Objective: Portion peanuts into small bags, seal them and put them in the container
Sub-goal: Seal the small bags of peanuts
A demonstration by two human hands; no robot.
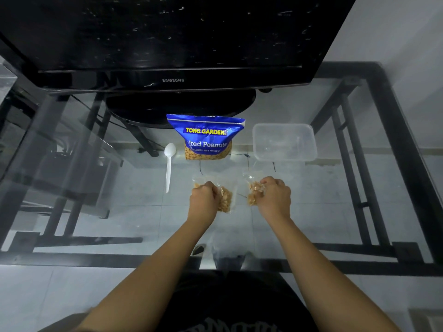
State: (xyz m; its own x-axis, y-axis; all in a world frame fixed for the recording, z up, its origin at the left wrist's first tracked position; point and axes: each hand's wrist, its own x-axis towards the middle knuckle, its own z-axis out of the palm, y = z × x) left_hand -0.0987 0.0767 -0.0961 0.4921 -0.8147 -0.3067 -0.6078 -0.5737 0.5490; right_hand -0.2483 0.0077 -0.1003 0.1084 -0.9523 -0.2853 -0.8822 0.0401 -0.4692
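**Both hands gripping small bags of peanuts over the glass counter**

Left hand (203, 196) is curled into a fist around a small clear bag of peanuts (225, 200), whose filled end sticks out to the right of the knuckles, with a little more plastic showing at the left of the fist. Right hand (275, 194) is likewise closed, clutching a second small bag (254, 190) whose peanuts bulge out on the left side of the fingers, its clear top edge rising above them. The two bags sit near each other but apart, a strip of bare glass showing between them. Whether either bag is sealed cannot be told.

Beyond the hands, the blue Tong Garden salted peanuts pouch (206, 140) stands upright at the middle of the counter (335, 188), its lower window showing nuts. A white plastic spoon (169, 164) lies to the left of the pouch, bowl pointing away from the person and handle toward them. To the right of the pouch sits the clear rectangular container (284, 142), lidless; no bags can be made out inside it. Behind the pouch stands a black Samsung television (172, 44) on its oval base.

Close to the near edge of the counter, between the forearms, lies something clear and plastic-looking (227, 250), too faint to identify. Through the glass, the black frame and a tiled floor are visible.
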